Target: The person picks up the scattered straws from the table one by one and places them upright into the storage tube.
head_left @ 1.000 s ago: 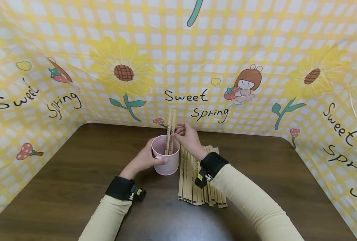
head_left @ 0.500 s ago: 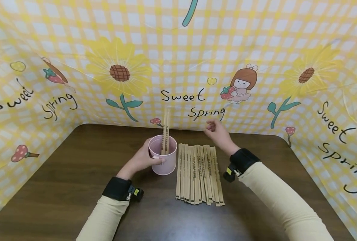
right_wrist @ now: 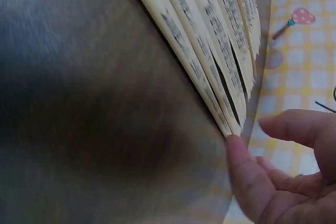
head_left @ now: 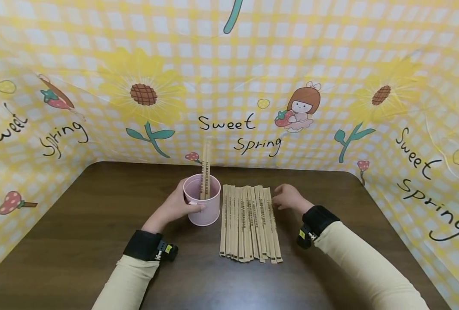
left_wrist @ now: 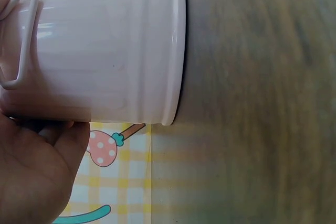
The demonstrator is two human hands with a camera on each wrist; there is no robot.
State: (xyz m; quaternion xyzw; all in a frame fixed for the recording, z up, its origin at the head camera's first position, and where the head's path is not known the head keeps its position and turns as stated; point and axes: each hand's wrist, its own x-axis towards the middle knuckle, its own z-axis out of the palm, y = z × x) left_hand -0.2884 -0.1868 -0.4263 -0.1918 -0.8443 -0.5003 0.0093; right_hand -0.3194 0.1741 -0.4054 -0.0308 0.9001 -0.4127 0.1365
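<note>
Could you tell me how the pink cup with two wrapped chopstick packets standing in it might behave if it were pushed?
The pink ribbed metal cup looks thin-walled, so probably light and easy to slide. The tall paper-wrapped chopstick packets rise far above its rim, so it may tip. The left hand holding it probably steadies it.

A pink cup (head_left: 203,208) with a thin loop handle is stood upright on the dark wooden table, left of centre. Two paper-wrapped chopsticks (head_left: 204,172) are stood upright in it, side by side, rising well above the rim. Just to its right, a row of wrapped chopsticks (head_left: 249,223) is laid flat, packed side by side, printed faces up.
</note>
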